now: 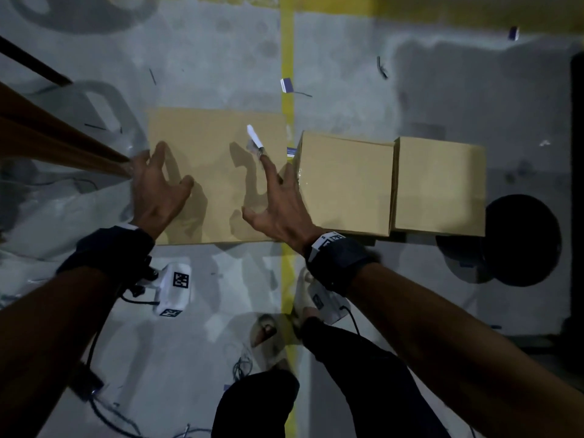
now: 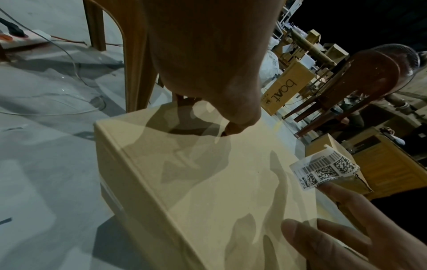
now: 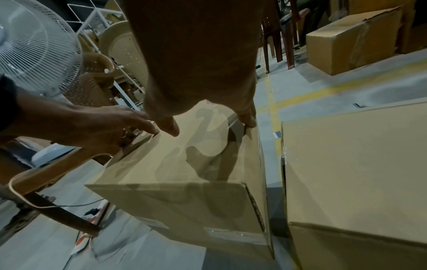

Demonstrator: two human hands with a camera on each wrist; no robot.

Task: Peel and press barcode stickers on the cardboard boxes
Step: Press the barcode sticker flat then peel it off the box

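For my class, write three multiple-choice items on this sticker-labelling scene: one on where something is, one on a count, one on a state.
1. Where does the barcode sticker hang?
A. on the right hand's forefinger tip
B. flat on the floor
C. in the left hand

2. How many cardboard boxes stand in the row before the person, head view?
A. one
B. three
C. five

3. How is the sticker?
A. pressed flat on the large box
B. curled, not yet pressed flat
C. torn in two

Key: 1 A, it clings to the fingertip; 2 B, large box plus two smaller ones; 3 B, it curls upward.
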